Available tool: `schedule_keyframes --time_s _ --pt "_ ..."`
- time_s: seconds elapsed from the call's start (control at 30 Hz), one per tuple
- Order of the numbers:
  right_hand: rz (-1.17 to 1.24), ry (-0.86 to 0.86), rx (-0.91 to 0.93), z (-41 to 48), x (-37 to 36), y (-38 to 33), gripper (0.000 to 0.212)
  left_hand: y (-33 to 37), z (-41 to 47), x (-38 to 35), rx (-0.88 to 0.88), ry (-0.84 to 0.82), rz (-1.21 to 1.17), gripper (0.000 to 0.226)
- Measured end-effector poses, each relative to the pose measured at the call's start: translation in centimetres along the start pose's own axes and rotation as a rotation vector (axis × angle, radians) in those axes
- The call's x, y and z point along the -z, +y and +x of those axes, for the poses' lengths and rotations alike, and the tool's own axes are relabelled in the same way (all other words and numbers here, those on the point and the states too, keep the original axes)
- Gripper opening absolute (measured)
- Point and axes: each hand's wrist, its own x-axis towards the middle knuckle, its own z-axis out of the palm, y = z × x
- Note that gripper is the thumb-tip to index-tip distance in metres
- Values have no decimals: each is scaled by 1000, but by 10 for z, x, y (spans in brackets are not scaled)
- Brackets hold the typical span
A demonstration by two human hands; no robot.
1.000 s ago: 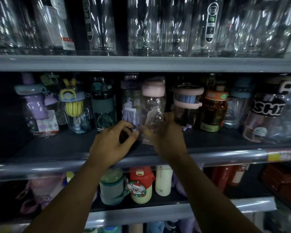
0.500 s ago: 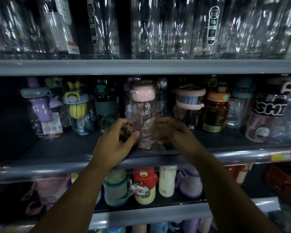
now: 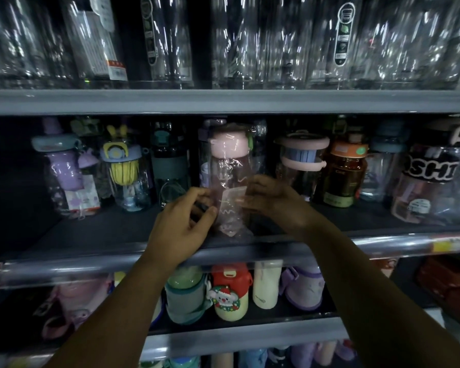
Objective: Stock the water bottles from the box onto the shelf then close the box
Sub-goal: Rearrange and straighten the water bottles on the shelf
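A clear bottle with a pink lid (image 3: 230, 166), wrapped in crinkled plastic, stands upright on the middle shelf (image 3: 104, 235) near its front edge. My left hand (image 3: 181, 224) holds its lower left side, thumb against the wrap. From the right, my right hand (image 3: 274, 203) presses its fingers on the lower part of the same bottle. The box is out of view.
Other bottles line the back of the middle shelf: a yellow one (image 3: 122, 168) and a dark one (image 3: 170, 166) to the left, a pink-banded one (image 3: 300, 160) and an orange one (image 3: 345, 171) to the right. Tall clear bottles (image 3: 276, 41) fill the top shelf, small ones (image 3: 229, 290) the shelf below.
The pink-lidded bottle has come forward from the back row toward the shelf's front edge. My right hand moved from behind it to its right side; my left hand stayed at its left.
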Motion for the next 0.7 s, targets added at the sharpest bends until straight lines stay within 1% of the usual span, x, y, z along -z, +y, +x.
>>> schedule_keyframes --time_s 0.1,0.17,0.23,0.27,0.37,0.43,0.5,0.57,0.6,0.7 --pt "-173 97 88 -2 -20 -6 21 2 -2 3 -13 2 -20 53" --pt "-315 234 120 1 -33 0 27 5 -3 5 -32 -2 -14 57" --pt "-435 333 145 2 -45 3 38 7 -3 6 -36 -15 25 57" --pt "-432 338 157 2 -47 3 39 8 -2 5 -25 -23 49 60" --pt "-306 267 100 -4 -43 -10 25 11 -2 5 32 -55 89 75" --pt "-261 203 42 -8 -34 -19 26 9 -1 5 46 -57 75 79" --pt "-242 138 60 -8 -27 -22 27 6 0 5 67 -59 63 80" --pt "-271 118 69 -4 -25 -18 23 5 0 5 78 -66 53 81" --pt "-292 127 71 -2 -25 -15 24 5 0 4 81 -71 47 81" --pt "-382 158 55 5 -34 -6 35 7 1 4 95 -71 27 86"
